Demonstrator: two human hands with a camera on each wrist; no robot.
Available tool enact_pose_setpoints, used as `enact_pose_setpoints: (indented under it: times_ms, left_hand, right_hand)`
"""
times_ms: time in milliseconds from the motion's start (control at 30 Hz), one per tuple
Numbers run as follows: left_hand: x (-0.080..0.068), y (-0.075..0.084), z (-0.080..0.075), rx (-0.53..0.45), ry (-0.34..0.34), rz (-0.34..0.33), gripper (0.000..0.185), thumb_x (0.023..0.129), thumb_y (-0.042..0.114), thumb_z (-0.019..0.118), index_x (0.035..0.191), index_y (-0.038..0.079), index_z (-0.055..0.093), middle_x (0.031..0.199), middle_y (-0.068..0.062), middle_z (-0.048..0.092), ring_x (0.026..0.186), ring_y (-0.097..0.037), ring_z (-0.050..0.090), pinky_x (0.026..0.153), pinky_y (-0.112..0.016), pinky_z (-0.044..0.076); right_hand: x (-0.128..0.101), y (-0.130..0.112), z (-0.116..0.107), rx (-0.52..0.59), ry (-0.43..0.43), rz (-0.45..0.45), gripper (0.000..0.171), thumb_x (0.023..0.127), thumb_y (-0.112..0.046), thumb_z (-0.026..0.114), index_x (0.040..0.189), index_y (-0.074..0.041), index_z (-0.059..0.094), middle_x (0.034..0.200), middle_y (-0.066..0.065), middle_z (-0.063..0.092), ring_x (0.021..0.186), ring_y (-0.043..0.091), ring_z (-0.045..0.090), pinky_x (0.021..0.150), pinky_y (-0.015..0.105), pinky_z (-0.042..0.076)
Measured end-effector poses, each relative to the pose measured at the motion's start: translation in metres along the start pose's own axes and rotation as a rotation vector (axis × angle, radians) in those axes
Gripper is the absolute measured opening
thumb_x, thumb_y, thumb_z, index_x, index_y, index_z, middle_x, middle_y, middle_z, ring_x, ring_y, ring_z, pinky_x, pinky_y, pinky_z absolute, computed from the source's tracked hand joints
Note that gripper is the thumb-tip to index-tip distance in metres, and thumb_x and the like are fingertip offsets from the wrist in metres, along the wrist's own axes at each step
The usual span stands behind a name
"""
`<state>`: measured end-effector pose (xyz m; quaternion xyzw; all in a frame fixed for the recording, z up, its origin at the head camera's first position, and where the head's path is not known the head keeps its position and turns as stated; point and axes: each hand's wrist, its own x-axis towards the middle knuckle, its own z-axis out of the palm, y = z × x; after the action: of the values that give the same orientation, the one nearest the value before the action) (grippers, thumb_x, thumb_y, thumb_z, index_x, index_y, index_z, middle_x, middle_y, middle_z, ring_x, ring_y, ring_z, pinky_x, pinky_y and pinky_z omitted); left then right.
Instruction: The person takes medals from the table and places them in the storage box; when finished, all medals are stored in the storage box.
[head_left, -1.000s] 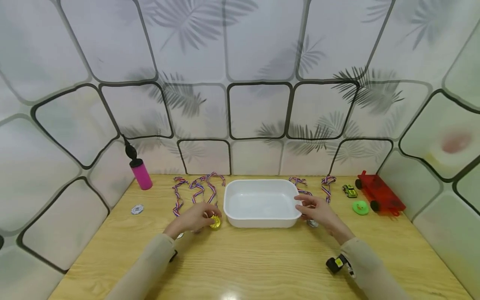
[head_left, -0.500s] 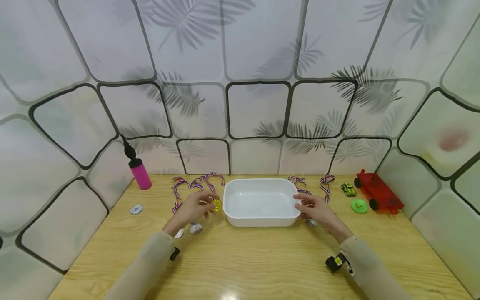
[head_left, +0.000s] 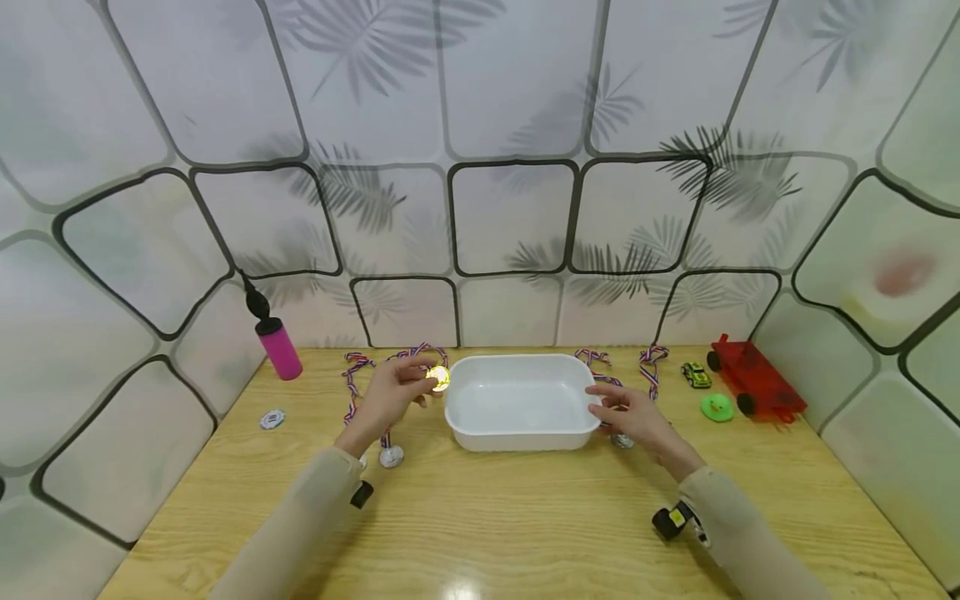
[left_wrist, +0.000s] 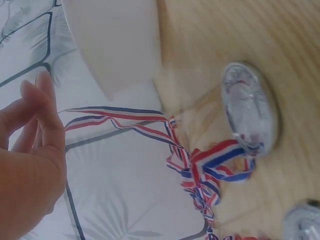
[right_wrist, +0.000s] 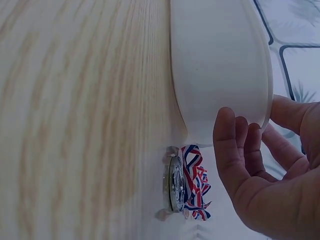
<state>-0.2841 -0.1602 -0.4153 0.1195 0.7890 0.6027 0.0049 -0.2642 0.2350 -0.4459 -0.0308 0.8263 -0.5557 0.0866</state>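
My left hand (head_left: pixel 388 395) is raised just left of the white plastic tub (head_left: pixel 522 442), pinching a gold medal (head_left: pixel 438 379) between thumb and fingertips. The medal's striped ribbon (left_wrist: pixel 120 112) trails down from the fingers to the table in the left wrist view, where the hand hides most of the medal. My right hand (head_left: pixel 633 419) grips the tub's right end, fingers bent at the rim in the right wrist view. Silver medals with ribbons lie nearby: one (head_left: pixel 391 456) below the left hand, another (right_wrist: pixel 177 183) beneath the right hand.
On the left stand a pink pump (head_left: pixel 281 350) and, in front of it, a round poker chip (head_left: pixel 272 418). A toy car (head_left: pixel 696 375), a green duck piece (head_left: pixel 717 407) and a red wheeled toy (head_left: pixel 757 382) sit at the right. A patterned backdrop (head_left: pixel 510 225) closes the rear.
My left hand has lifted the gold medal and carried it away from me, up along the tub's left side, uncovering a silver medal. The right hand has stayed at the tub's right end.
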Motion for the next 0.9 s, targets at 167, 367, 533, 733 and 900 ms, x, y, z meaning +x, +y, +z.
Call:
enact_pose_setpoints:
  times_ms: [167,367,533,733,900]
  left_hand:
    - [0.007,0.01,0.003,-0.004,-0.008,0.01,0.038,0.09,0.006,0.07,0.127,0.003,0.062,0.104,-0.022,0.069,0.078,-0.017,0.072,0.073,-0.041,0.059]
    - [0.019,0.023,-0.001,0.038,0.011,0.085,0.045,0.086,0.009,0.074,0.129,0.007,0.061,0.105,-0.019,0.068,0.079,-0.018,0.069,0.068,-0.033,0.058]
    - [0.028,0.036,-0.007,0.08,0.054,0.105,0.047,0.086,0.01,0.075,0.132,0.011,0.061,0.109,-0.017,0.069,0.085,-0.017,0.067,0.068,-0.028,0.057]
    - [0.041,0.055,-0.015,0.086,0.12,0.176,0.046,0.087,0.009,0.073,0.132,0.01,0.061,0.111,-0.019,0.068,0.084,-0.008,0.065,0.07,-0.024,0.055]
    - [0.05,0.072,-0.02,0.079,0.186,0.238,0.046,0.089,0.008,0.072,0.133,0.01,0.06,0.116,-0.017,0.067,0.083,-0.008,0.064,0.069,-0.025,0.054]
  right_hand:
    - [0.001,0.001,-0.001,-0.002,-0.003,0.008,0.048,0.095,-0.021,0.065,0.138,-0.003,0.054,0.098,0.008,0.054,0.087,0.021,0.061,0.077,0.034,0.059]
    - [0.002,0.002,-0.001,0.0,0.002,0.01,0.048,0.095,-0.021,0.066,0.137,-0.003,0.055,0.098,0.008,0.054,0.086,0.019,0.06,0.075,0.033,0.059]
    - [0.002,0.001,-0.002,-0.01,0.002,0.012,0.047,0.095,-0.021,0.066,0.137,-0.003,0.055,0.098,0.008,0.054,0.087,0.019,0.059,0.076,0.034,0.059]
    - [0.001,0.0,-0.001,-0.005,0.004,0.011,0.048,0.095,-0.021,0.066,0.137,-0.003,0.054,0.099,0.008,0.053,0.088,0.02,0.059,0.077,0.035,0.059]
    - [0.001,0.002,-0.001,0.006,-0.001,0.008,0.049,0.095,-0.021,0.065,0.138,-0.002,0.053,0.099,0.008,0.052,0.089,0.021,0.058,0.076,0.034,0.059]
